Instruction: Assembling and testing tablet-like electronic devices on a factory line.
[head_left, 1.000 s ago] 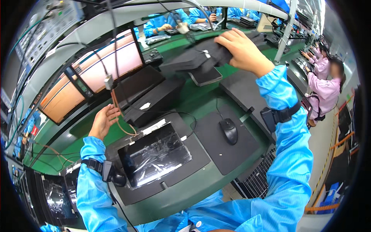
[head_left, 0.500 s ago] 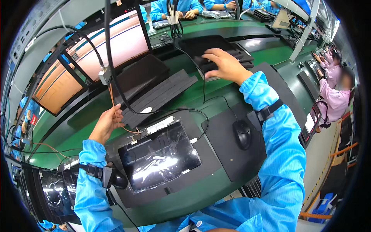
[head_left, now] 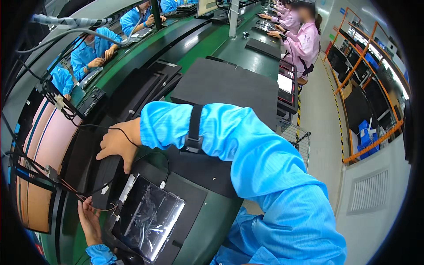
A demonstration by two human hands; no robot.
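Note:
My right hand (head_left: 118,143) reaches across to the left with its fingers spread, over a long dark grey foam-like block (head_left: 107,174). A black cable passes over the back of that hand. At the block's near end, my left hand (head_left: 90,223) has its fingertips closed around a thin brown cable (head_left: 108,209), which bends there. Right of both hands, a bare display panel (head_left: 148,216) under shiny clear film lies on a dark mat (head_left: 187,207). A white connector strip (head_left: 126,187) runs along the panel's far edge. A black cable (head_left: 168,170) is attached near its corner.
Lit monitors (head_left: 55,137) stand at the left, with hanging cables before them. Stacked black flat panels (head_left: 137,90) lie beyond my right hand. A large dark board (head_left: 229,86) lies past my right sleeve. Co-workers in blue and pink sit farther along; an orange rack (head_left: 371,75) stands right.
The view has swung to the right. My right hand has moved from the stacked black panels to the grey block. My left hand remains by the block's near end and the brown cable.

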